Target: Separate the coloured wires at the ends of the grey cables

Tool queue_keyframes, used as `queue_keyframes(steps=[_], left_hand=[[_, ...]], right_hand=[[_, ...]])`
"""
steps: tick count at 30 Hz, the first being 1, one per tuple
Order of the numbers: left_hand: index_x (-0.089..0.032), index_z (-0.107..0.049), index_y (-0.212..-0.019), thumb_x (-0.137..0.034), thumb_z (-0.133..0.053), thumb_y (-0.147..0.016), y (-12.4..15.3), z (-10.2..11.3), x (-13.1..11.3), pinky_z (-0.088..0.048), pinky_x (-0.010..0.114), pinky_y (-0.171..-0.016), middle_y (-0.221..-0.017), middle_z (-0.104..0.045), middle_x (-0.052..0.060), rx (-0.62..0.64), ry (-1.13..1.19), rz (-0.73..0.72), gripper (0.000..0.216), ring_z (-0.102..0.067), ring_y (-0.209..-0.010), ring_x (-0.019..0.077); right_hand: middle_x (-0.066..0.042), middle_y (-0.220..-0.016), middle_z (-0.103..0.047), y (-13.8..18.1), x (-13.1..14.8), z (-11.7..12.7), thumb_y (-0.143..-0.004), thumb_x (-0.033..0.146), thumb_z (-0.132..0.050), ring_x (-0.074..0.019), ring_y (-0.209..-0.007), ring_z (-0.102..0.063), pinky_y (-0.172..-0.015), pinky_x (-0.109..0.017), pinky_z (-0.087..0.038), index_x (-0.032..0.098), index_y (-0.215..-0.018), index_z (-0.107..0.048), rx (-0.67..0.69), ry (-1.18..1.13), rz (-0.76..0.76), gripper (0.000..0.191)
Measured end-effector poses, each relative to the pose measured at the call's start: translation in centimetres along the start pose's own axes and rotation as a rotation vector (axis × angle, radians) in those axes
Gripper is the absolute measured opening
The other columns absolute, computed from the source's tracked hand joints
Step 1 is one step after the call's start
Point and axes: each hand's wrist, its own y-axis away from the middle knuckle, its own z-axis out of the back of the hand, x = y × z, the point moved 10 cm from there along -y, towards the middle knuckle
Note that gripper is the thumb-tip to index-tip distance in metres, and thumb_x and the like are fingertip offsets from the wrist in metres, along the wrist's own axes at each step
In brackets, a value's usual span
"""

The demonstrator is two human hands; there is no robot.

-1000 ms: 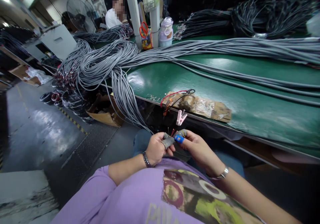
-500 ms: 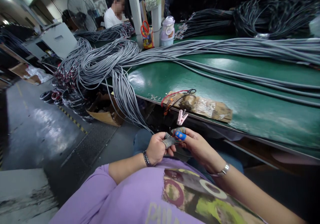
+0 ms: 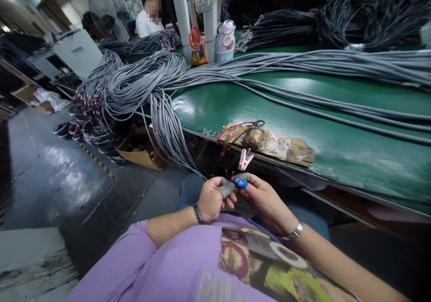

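Observation:
My left hand (image 3: 211,199), with grey tape round its thumb and finger, is closed in a pinch on the wire end of a cable. Thin wires (image 3: 231,175), one of them red, poke up between the two hands. Against them press the fingertips of my right hand (image 3: 261,197), closed, with a blue cover on the thumb and tape on the forefinger. Most of the cable is hidden by my fingers. Just beyond the hands, a pink clip (image 3: 245,159) hangs at the table edge.
Grey cables (image 3: 144,80) lie in coils and long runs over the green table (image 3: 323,127), some hanging off its edge. A taped cardboard strip (image 3: 286,147) with leads sits at the front. Behind stand a lilac bottle (image 3: 225,41) and red scissors (image 3: 194,37). A person (image 3: 146,21) sits farther back.
My right hand has shifted slightly left, closer to my left hand. The thin wires now stand out more plainly above the fingertips. My left hand stays nearly still.

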Motion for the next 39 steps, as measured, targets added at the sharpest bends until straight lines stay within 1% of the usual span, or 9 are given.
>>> queue_keyframes(steps=[7, 13, 16, 27, 30, 33, 35, 37, 39], left_hand=[[-0.016, -0.05, -0.064, -0.041, -0.067, -0.071, -0.1, 0.5, 0.0, -0.022, 0.018, -0.035, -0.053, -0.06, -0.001, -0.029, -0.002, 0.002, 0.03, -0.05, -0.036, 0.0063], [-0.016, -0.051, -0.063, -0.043, -0.068, -0.069, 0.0, 0.3, 0.1, -0.021, 0.018, -0.034, -0.052, -0.059, -0.001, -0.02, -0.018, 0.0, 0.033, -0.049, -0.036, 0.0064], [-0.016, -0.051, -0.063, -0.042, -0.068, -0.07, 0.0, 0.3, 0.2, -0.022, 0.018, -0.034, -0.052, -0.06, -0.001, -0.027, -0.005, -0.005, 0.032, -0.05, -0.036, 0.0065], [-0.016, -0.054, -0.07, -0.039, -0.068, -0.067, -0.1, 1.0, 0.5, -0.022, 0.017, -0.033, -0.052, -0.06, -0.001, -0.106, 0.138, 0.011, 0.027, -0.049, -0.034, 0.0066], [-0.015, -0.054, -0.069, -0.038, -0.069, -0.066, -0.2, 1.1, 0.4, -0.021, 0.017, -0.033, -0.051, -0.059, -0.001, -0.108, 0.143, 0.021, 0.027, -0.048, -0.034, 0.0063], [-0.015, -0.053, -0.066, -0.039, -0.069, -0.066, -0.2, 1.1, 0.1, -0.02, 0.017, -0.032, -0.049, -0.058, -0.002, -0.093, 0.127, 0.025, 0.029, -0.047, -0.033, 0.0058], [-0.015, -0.051, -0.064, -0.04, -0.07, -0.065, -0.3, 1.1, -0.2, -0.019, 0.017, -0.032, -0.048, -0.057, -0.002, -0.064, 0.124, 0.039, 0.031, -0.046, -0.032, 0.0055], [-0.016, -0.05, -0.062, -0.041, -0.072, -0.064, -0.3, 0.7, -0.5, -0.02, 0.017, -0.031, -0.047, -0.057, -0.002, -0.004, 0.127, 0.067, 0.033, -0.045, -0.031, 0.0053], [-0.015, -0.052, -0.063, -0.041, -0.074, -0.061, -0.4, 0.1, -0.7, -0.021, 0.017, -0.03, -0.047, -0.058, -0.001, 0.082, 0.134, 0.11, 0.034, -0.044, -0.03, 0.0056]], right_hand=[[0.003, -0.06, -0.056, -0.1, -0.3, 0.7, -0.059, 0.049, -0.08, -0.0098, -0.053, -0.044, -0.053, -0.025, -0.037, 0.017, -0.071, -0.062, -0.057, 0.05, -0.005, 0.038], [0.002, -0.058, -0.057, -0.2, -0.7, 0.6, -0.061, 0.042, -0.079, -0.0106, -0.053, -0.046, -0.053, -0.025, -0.036, 0.019, -0.069, -0.061, -0.045, 0.008, -0.02, 0.031], [0.002, -0.061, -0.059, 0.0, -0.7, 0.5, -0.061, 0.039, -0.08, -0.0115, -0.055, -0.049, -0.055, -0.026, -0.038, 0.019, -0.069, -0.061, -0.055, -0.04, -0.024, 0.028], [0.003, -0.057, -0.055, 0.6, -0.3, 0.9, -0.053, 0.039, -0.085, -0.0096, -0.054, -0.041, -0.051, -0.024, -0.034, 0.018, -0.062, -0.063, -0.173, -0.096, 0.04, 0.031], [0.003, -0.056, -0.053, 0.6, -0.7, 0.9, -0.054, 0.038, -0.085, -0.0089, -0.052, -0.04, -0.05, -0.023, -0.034, 0.018, -0.061, -0.064, -0.157, -0.101, 0.019, 0.03], [0.003, -0.056, -0.053, 0.3, -1.1, 1.1, -0.058, 0.037, -0.084, -0.0093, -0.054, -0.044, -0.052, -0.023, -0.039, 0.018, -0.064, -0.065, -0.087, -0.176, -0.013, 0.027], [0.002, -0.06, -0.056, -0.2, -1.1, 2.0, -0.062, 0.041, -0.082, -0.0107, -0.056, -0.049, -0.055, -0.024, -0.045, 0.02, -0.068, -0.066, -0.084, -0.267, -0.019, 0.027], [0.0, -0.067, -0.06, -0.9, -0.8, 3.1, -0.066, 0.048, -0.078, -0.0124, -0.059, -0.054, -0.057, -0.026, -0.049, 0.02, -0.071, -0.067, -0.107, -0.333, -0.028, 0.03], [-0.003, -0.072, -0.064, -1.7, -0.6, 3.5, -0.068, 0.056, -0.074, -0.0135, -0.061, -0.056, -0.057, -0.027, -0.05, 0.02, -0.074, -0.068, -0.096, -0.339, -0.059, 0.037]])
